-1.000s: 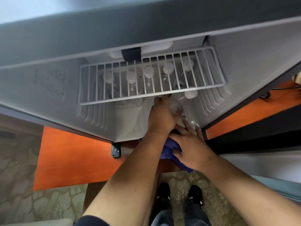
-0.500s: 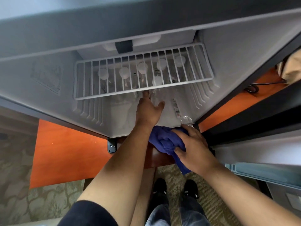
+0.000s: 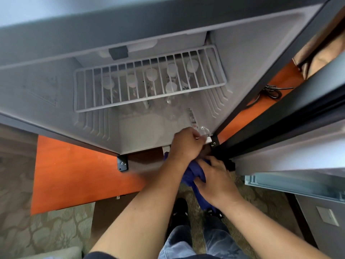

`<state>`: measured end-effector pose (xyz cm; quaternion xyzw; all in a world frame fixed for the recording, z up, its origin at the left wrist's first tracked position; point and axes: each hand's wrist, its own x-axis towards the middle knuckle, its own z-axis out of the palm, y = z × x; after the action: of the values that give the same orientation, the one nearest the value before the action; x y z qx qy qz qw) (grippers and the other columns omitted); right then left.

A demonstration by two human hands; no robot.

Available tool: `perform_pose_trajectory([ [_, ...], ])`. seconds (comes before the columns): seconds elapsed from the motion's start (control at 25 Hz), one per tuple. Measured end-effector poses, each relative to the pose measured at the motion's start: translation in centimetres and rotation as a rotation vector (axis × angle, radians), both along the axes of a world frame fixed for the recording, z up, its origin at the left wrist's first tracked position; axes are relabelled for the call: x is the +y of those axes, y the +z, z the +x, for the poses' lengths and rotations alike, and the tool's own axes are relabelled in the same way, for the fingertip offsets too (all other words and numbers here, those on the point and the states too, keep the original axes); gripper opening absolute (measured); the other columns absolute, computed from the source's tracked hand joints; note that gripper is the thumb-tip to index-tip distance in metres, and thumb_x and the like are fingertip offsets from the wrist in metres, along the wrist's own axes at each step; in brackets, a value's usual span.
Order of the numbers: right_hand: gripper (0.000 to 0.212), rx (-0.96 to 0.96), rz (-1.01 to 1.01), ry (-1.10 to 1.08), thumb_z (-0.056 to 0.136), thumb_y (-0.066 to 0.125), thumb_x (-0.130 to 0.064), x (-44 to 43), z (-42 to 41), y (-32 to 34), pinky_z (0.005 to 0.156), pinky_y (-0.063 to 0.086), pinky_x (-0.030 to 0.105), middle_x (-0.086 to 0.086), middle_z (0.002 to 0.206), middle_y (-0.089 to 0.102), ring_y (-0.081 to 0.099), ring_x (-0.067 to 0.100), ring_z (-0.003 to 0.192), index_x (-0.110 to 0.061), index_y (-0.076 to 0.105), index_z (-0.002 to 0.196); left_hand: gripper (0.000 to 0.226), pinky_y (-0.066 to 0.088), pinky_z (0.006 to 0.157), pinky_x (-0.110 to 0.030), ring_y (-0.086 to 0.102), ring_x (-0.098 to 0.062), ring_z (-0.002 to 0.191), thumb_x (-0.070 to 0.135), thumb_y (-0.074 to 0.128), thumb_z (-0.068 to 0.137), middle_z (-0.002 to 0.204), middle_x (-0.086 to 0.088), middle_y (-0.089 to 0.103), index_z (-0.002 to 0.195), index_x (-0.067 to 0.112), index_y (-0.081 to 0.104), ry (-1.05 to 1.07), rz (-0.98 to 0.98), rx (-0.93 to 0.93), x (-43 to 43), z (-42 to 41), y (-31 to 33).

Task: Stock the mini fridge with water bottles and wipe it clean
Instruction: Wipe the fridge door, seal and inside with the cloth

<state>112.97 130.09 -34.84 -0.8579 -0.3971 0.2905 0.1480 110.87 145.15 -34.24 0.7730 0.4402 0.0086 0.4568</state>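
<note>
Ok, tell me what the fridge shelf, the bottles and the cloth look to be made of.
Shelf: seemingly white-coated wire, thin parallel bars with a rounded frame.
Bottles: clear plastic by the look, see-through bodies, matte white caps.
Cloth: soft blue fabric, possibly microfibre; it bunches in folds in the right hand.

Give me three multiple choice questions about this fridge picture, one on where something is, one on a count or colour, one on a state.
1. Where is the lying bottle?
A. on the wire shelf
B. on the fridge floor by the front right corner
C. on the carpet

2. How many white bottle caps show through the wire shelf?
A. three
B. six
C. nine

3. What is the right hand doing?
A. gripping the blue cloth
B. hanging idle
C. pushing the door

Answers:
1 B, it lies at the floor's edge, where the left hand grips its cap end.
2 B, five behind, one in front.
3 A, fingers curl round the cloth.
</note>
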Motion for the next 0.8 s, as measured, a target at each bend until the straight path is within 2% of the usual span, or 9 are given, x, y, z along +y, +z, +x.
perform_pose_trajectory([
  [0.08,0.043,0.022,-0.009,-0.044,0.088,0.067,-0.028,-0.1,0.2,-0.4,0.104,0.045,0.042,0.002,0.133,0.052,0.048,0.028,0.121,-0.031,0.058,0.130,0.014,0.055,0.086,-0.032,0.069,-0.019,0.096,0.036,0.070,0.090,0.101,0.003,0.073,0.101,0.031,0.064,-0.076,-0.048,0.049,-0.8,1.1,-0.2],
  [0.2,0.036,0.052,-0.030,-0.084,0.089,0.067,-0.028,-0.6,0.5,-0.6,0.102,0.045,0.043,0.001,0.132,0.051,0.047,0.029,0.121,-0.028,0.062,0.125,0.030,0.058,0.080,-0.043,0.068,-0.027,0.088,0.032,0.069,0.090,0.097,-0.001,0.070,0.112,0.036,0.049,-0.240,0.036,0.146,-1.5,1.3,-0.9],
  [0.32,0.037,0.087,-0.027,-0.102,0.089,0.067,-0.026,-1.3,0.8,-0.7,0.102,0.046,0.044,0.001,0.133,0.051,0.047,0.029,0.122,-0.028,0.061,0.125,0.042,0.057,0.084,-0.043,0.067,-0.029,0.095,0.027,0.067,0.092,0.104,-0.005,0.070,0.128,0.037,0.048,-0.324,0.058,0.164,-1.9,1.3,-1.5],
  [0.48,0.037,0.116,-0.014,-0.111,0.089,0.067,-0.024,-2.0,1.1,-0.9,0.102,0.046,0.043,0.004,0.129,0.054,0.048,0.029,0.122,-0.027,0.062,0.125,0.051,0.052,0.095,-0.036,0.065,-0.027,0.110,0.019,0.068,0.090,0.120,-0.008,0.070,0.139,0.033,0.057,-0.346,0.043,0.102,-2.1,1.2,-2.0],
  [0.64,0.041,0.129,0.022,-0.086,0.089,0.067,-0.022,-2.0,1.2,-0.2,0.104,0.044,0.042,0.004,0.133,0.053,0.047,0.029,0.123,-0.027,0.061,0.129,0.042,0.049,0.079,-0.033,0.062,-0.026,0.096,0.023,0.069,0.090,0.105,-0.006,0.060,0.129,0.032,0.057,-0.281,0.199,-0.027,-2.7,-0.4,-0.2],
  [0.8,0.054,0.154,0.127,-0.098,0.087,0.068,-0.020,-0.6,1.5,0.3,0.103,0.045,0.042,0.001,0.131,0.054,0.051,0.027,0.120,-0.032,0.058,0.138,0.036,0.048,0.075,-0.029,0.059,-0.016,0.086,0.026,0.067,0.093,0.098,0.000,0.058,0.126,0.033,0.056,-0.122,0.284,-0.217,-0.9,-0.8,3.0],
])
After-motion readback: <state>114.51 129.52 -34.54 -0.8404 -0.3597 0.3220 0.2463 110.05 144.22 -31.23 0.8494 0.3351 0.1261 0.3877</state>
